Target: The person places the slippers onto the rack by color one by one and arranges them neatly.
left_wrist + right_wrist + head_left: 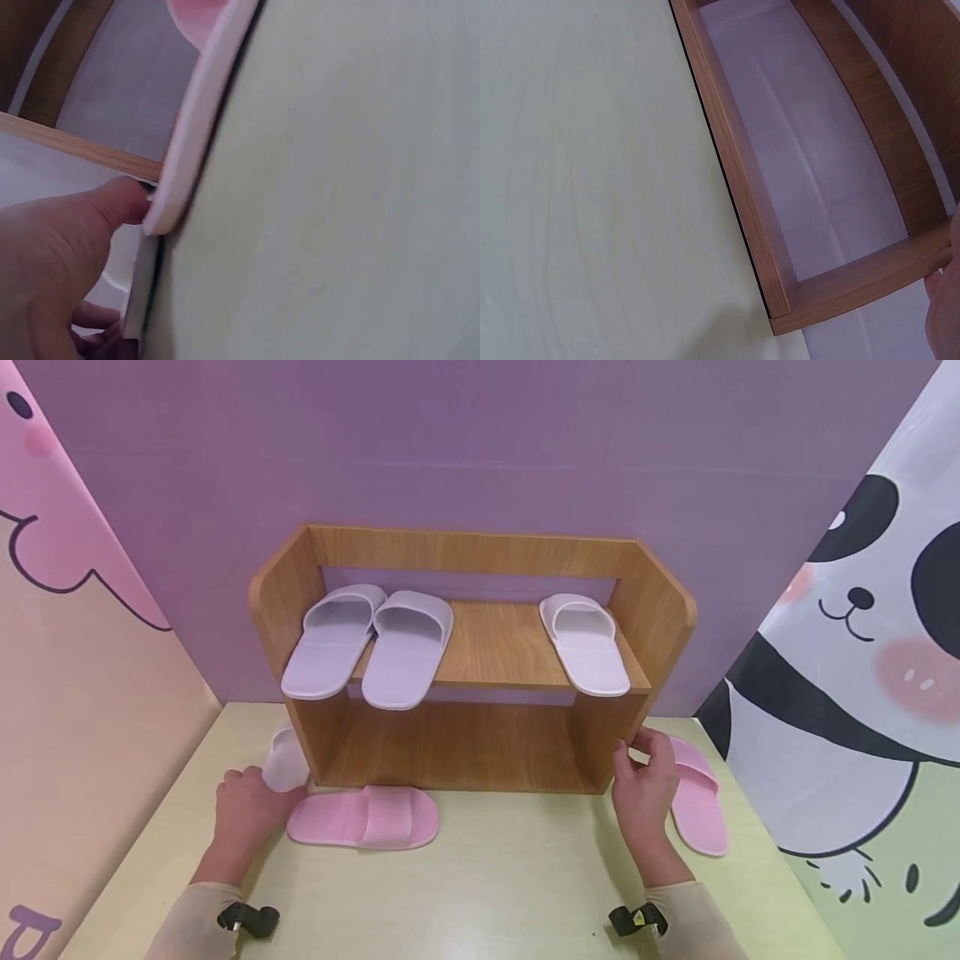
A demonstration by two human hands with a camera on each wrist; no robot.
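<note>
A white slipper (286,760) lies on the table at the rack's left side, partly hidden behind it. My left hand (251,806) grips this slipper's near end between thumb and fingers, also seen in the left wrist view, where the hand (56,259) is close to the pink slipper's tip. That pink slipper (330,818) lies sideways before the wooden shoe rack (472,647). At the rack's right panel, my right hand (647,785) holds the front edge with thumb and fingertips; only part of the hand (945,300) shows in the right wrist view.
Two lilac slippers (322,664) stand side by side at the left of the upper shelf; a single white slipper (592,664) stands at its right. Another pink slipper (699,810) lies right of the rack. Behind is a purple wall (480,443).
</note>
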